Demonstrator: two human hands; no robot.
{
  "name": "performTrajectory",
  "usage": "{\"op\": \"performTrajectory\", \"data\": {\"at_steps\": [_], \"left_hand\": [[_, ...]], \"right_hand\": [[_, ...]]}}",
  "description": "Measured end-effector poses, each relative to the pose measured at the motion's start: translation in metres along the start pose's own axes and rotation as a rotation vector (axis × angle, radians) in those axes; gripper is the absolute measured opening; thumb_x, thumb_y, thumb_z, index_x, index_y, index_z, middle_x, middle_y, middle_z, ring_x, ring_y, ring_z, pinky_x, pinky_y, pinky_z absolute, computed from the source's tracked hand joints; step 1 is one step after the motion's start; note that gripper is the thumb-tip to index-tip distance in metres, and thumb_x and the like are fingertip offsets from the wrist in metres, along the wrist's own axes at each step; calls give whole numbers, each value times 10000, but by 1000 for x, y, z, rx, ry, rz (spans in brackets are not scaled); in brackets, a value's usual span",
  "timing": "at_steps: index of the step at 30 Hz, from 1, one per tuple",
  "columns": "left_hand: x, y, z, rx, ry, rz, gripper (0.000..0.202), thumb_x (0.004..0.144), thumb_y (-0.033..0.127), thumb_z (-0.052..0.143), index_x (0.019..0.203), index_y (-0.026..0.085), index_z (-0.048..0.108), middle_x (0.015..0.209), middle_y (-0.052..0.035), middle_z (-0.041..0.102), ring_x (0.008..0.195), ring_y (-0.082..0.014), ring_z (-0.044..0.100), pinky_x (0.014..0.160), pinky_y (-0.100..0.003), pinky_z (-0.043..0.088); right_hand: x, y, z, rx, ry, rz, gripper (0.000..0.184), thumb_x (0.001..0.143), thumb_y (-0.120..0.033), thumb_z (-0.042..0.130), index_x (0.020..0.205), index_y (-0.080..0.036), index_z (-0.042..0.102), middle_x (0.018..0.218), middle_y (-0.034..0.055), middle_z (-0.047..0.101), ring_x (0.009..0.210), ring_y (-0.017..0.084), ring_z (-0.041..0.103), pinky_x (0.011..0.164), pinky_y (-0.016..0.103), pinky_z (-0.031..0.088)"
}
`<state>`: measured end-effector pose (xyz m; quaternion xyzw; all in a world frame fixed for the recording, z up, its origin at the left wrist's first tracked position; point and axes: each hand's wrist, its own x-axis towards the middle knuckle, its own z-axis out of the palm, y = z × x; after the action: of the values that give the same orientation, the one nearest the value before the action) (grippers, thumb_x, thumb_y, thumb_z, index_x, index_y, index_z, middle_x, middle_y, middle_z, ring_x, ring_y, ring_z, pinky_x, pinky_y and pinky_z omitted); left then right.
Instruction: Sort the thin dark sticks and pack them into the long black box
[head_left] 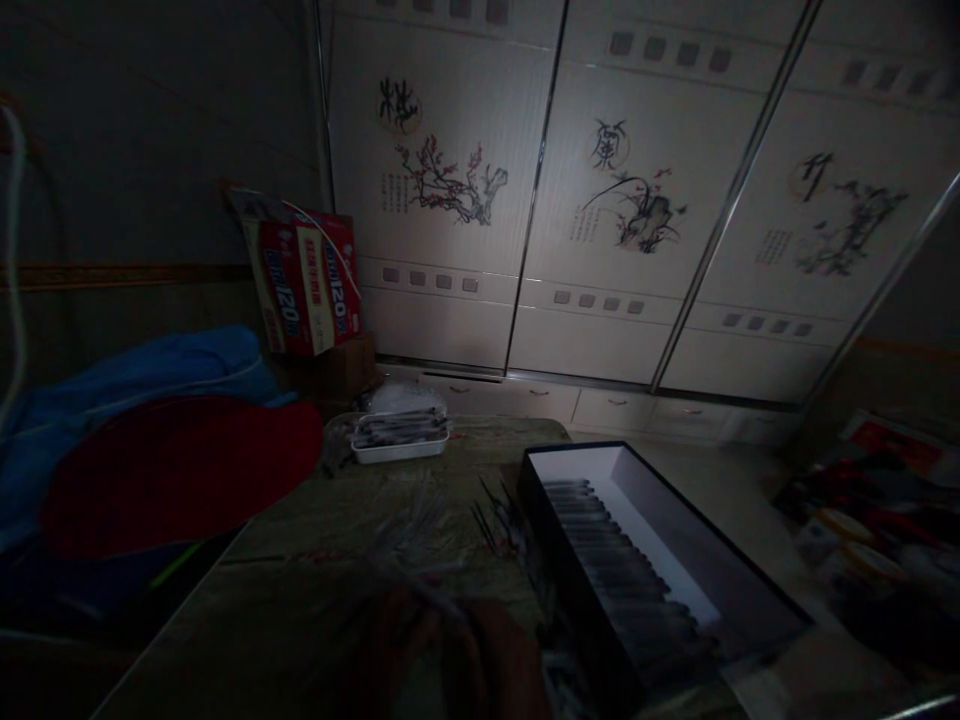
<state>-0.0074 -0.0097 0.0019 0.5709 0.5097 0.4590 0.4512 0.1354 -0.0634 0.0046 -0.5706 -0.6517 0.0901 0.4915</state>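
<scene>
The scene is dim, and my hands are dark and partly blurred at the bottom middle. A slim, pale pen-like stick (436, 596) lies between them, its exact kind unclear. My left hand (396, 635) has its fingers closed by the stick's near side. My right hand (504, 655) is curled, with fingertips at the stick's right end. Just beyond lie blurred clear thin pieces (412, 530) on the table. To the right, an open dark box (536, 490) with a white inside holds a row of dark pen-like sticks (611, 550).
A white tray (401, 452) of slim pieces stands at the wooden table's (292, 580) far edge. Thin black sticks (491, 520) lie beside the box. Left are a red cushion-like oval (187, 475) and blue cloth (150, 380). A red carton (307, 285) stands before sliding wardrobe doors (442, 320).
</scene>
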Motion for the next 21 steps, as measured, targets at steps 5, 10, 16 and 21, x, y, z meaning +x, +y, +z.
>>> {"op": "performTrajectory", "data": {"at_steps": [5, 10, 16, 21], "left_hand": [[0, 2, 7, -67, -98, 62, 344, 716, 514, 592, 816, 204, 706, 585, -9, 672, 530, -177, 618, 593, -300, 531], [3, -4, 11, -111, -123, 75, 332, 703, 511, 626, 768, 194, 698, 506, 12, 633, 479, -155, 595, 528, -266, 498], [2, 10, 10, -92, -54, 24, 340, 675, 534, 612, 714, 208, 699, 474, 14, 618, 489, -177, 603, 523, -275, 500], [1, 9, 10, -77, -37, -5, 353, 693, 553, 584, 694, 217, 695, 475, 12, 616, 466, -175, 584, 509, -283, 496]], "right_hand": [[44, 3, -93, -88, 28, 110, 258, 935, -352, 365, 1040, -227, 566, 945, 50, 673, 834, 157, 647, 710, 210, 494], [105, 65, -175, -683, -22, 120, 228, 902, -278, 399, 953, -188, 603, 1021, 101, 572, 860, 182, 587, 726, 255, 447], [139, 131, -189, -757, -256, 109, 186, 811, -103, 486, 752, -167, 651, 833, 62, 567, 721, 147, 555, 651, 231, 383], [141, 155, -169, -671, -354, 114, 208, 779, -48, 495, 758, -157, 671, 823, 63, 591, 692, 116, 570, 655, 198, 377]]}}
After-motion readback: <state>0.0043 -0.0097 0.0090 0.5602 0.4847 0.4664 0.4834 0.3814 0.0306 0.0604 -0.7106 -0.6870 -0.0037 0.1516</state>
